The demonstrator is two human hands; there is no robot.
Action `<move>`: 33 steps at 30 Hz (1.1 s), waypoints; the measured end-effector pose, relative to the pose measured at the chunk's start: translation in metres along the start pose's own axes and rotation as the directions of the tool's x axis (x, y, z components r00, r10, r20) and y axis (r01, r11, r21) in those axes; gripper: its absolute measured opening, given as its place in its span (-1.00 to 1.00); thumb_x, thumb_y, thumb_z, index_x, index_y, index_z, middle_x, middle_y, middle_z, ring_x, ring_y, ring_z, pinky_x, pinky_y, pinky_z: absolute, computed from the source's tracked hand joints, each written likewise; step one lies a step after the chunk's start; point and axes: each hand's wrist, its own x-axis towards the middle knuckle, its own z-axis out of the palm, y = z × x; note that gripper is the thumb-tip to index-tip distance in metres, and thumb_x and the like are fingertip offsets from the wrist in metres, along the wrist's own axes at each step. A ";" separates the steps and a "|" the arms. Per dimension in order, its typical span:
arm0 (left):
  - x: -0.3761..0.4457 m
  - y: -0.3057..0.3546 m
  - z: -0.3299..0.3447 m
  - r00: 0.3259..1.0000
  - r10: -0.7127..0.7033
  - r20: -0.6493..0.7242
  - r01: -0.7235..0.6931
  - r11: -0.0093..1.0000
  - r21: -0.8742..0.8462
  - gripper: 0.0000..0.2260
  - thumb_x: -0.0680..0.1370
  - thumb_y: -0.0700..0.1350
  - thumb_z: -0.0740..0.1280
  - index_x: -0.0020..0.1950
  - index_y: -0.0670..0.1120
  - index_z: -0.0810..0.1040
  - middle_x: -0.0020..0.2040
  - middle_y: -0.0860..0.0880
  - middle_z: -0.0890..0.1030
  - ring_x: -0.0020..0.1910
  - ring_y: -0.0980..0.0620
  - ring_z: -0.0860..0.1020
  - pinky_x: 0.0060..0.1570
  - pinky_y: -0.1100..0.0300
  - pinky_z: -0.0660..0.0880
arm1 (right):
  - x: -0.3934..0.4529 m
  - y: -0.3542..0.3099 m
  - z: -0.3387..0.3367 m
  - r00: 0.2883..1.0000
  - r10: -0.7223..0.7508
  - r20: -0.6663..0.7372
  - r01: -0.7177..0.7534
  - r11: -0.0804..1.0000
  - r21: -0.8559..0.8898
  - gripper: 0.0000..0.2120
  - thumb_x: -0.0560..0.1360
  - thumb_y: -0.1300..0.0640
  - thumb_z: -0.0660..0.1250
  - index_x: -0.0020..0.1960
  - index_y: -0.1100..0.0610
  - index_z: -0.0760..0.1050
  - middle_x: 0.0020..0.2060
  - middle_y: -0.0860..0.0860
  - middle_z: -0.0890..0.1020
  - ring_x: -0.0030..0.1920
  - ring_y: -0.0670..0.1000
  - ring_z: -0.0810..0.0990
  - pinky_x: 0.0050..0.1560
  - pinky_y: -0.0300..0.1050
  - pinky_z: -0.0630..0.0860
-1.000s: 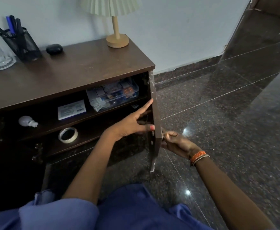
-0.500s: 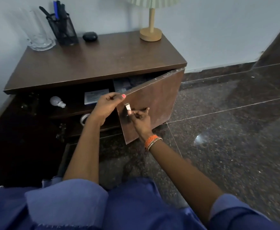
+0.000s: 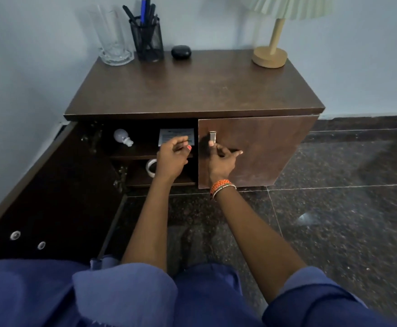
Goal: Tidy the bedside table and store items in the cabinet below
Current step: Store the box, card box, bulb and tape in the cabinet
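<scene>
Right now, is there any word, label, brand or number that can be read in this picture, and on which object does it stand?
None can be read.
White card on the upper shelf of the cabinet: dark lines of print, too small and blurred to read.
Glass jug on the tabletop: a faint reddish mark, not legible.
Pens in the pen holder, black case, light bulb and tape roll: no text visible.

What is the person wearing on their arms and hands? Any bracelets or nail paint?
Both arms are bare from the elbow down, with loose blue fabric sleeves pushed up: the left sleeve and the right sleeve. The right wrist carries a stack of orange beaded bracelets with thinner pale ones beside them. The left hand has a nail painted pinkish red. The right hand shows no rings.
</scene>
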 end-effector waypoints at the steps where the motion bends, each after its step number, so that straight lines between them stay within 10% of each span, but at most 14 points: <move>1: -0.001 0.000 -0.002 1.000 0.009 -0.009 -0.009 1.000 0.019 -0.73 0.55 -0.20 0.30 0.26 -0.13 0.51 0.14 -0.08 0.57 0.03 0.10 0.53 -0.07 0.10 0.58 | -0.002 0.000 0.001 1.000 0.000 -0.010 0.000 1.000 0.002 -0.70 0.46 -0.02 0.42 0.08 0.15 0.61 0.54 0.22 0.00 0.42 0.13 0.35 0.36 -0.21 0.27; 6: -0.010 0.005 -0.023 0.985 0.142 -0.100 -0.132 0.986 0.104 -0.78 0.56 -0.25 0.25 0.16 -0.13 0.58 0.09 -0.05 0.62 0.08 -0.03 0.59 0.10 -0.06 0.56 | -0.043 0.002 0.023 0.997 0.011 -0.078 -0.020 0.993 -0.116 -0.57 0.49 0.14 0.34 0.28 0.26 0.31 0.45 0.24 0.20 0.40 0.25 0.30 0.28 0.01 0.31; 9: -0.022 0.016 -0.053 0.953 0.238 -0.189 -0.209 0.965 0.158 -0.77 0.53 -0.30 0.23 0.03 -0.09 0.64 -0.06 -0.03 0.66 -0.09 -0.04 0.64 0.01 -0.03 0.59 | -0.108 0.019 0.046 0.988 -0.078 0.136 0.113 0.954 -0.277 -0.51 0.42 0.13 0.36 0.29 0.16 0.29 0.36 0.12 0.32 0.30 0.22 0.38 0.24 0.19 0.36; 12: -0.037 0.032 -0.095 0.889 0.328 -0.318 -0.233 0.924 0.302 -0.73 0.49 -0.28 0.22 -0.03 -0.01 0.65 -0.15 0.03 0.66 -0.22 -0.02 0.62 -0.16 0.10 0.57 | -0.166 0.029 0.070 0.855 -0.201 0.478 0.329 0.923 -0.200 -0.57 0.43 0.09 0.38 0.23 0.11 0.31 0.26 0.05 0.38 0.21 0.08 0.44 0.18 0.11 0.43; 17: -0.078 0.048 -0.181 0.723 0.448 -0.526 -0.017 0.772 0.635 -0.72 0.46 -0.18 0.19 0.07 -0.01 0.61 0.05 0.02 0.64 0.06 0.05 0.56 0.07 0.16 0.47 | -0.223 0.002 0.116 0.569 -0.050 0.821 0.267 0.956 -0.126 -0.36 0.49 0.09 0.36 0.45 0.27 0.16 0.41 0.21 0.28 0.39 0.12 0.33 0.32 -0.10 0.33; 20: -0.101 0.046 -0.225 0.651 0.320 -0.688 0.154 0.832 0.533 -0.72 0.52 -0.20 0.17 0.18 -0.06 0.54 0.18 -0.03 0.58 0.17 0.02 0.51 0.11 0.20 0.42 | -0.254 -0.020 0.142 0.466 0.081 0.881 0.183 0.965 -0.186 -0.16 0.52 0.13 0.31 0.53 0.29 -0.21 0.52 0.28 -0.09 0.52 0.23 0.01 0.39 -0.06 0.20; 26: -0.131 0.000 -0.269 0.674 -0.105 -0.731 0.336 0.925 0.176 -0.77 0.57 -0.18 0.16 0.08 -0.09 0.59 0.12 -0.11 0.60 0.11 -0.04 0.54 0.09 0.16 0.42 | -0.282 -0.034 0.171 0.524 0.228 0.821 0.077 0.947 -0.312 0.14 0.42 0.02 0.44 0.48 0.21 -0.47 0.50 0.27 -0.29 0.46 0.46 -0.09 0.44 0.27 0.15; 30: -0.146 -0.016 -0.263 0.738 -0.374 -0.562 0.344 0.925 -0.164 -0.78 0.56 -0.11 0.17 -0.09 -0.04 0.62 -0.04 -0.12 0.64 -0.02 -0.07 0.58 0.02 0.03 0.50 | -0.268 -0.033 0.160 0.492 0.225 0.841 0.131 0.936 -0.327 0.09 0.45 0.05 0.41 0.49 0.18 -0.45 0.52 0.23 -0.26 0.49 0.40 -0.03 -0.07 -0.29 0.50; 33: -0.145 -0.013 -0.251 0.830 -0.456 -0.320 0.386 0.885 -0.262 -0.75 0.59 -0.06 0.14 0.06 -0.01 0.60 -0.09 -0.09 0.65 -0.16 -0.01 0.62 -0.07 0.10 0.53 | -0.244 -0.024 0.143 0.440 0.211 0.873 0.162 0.938 -0.308 0.04 0.48 0.06 0.38 0.50 0.16 -0.44 0.53 0.20 -0.22 0.52 0.30 -0.01 -0.48 -0.57 0.32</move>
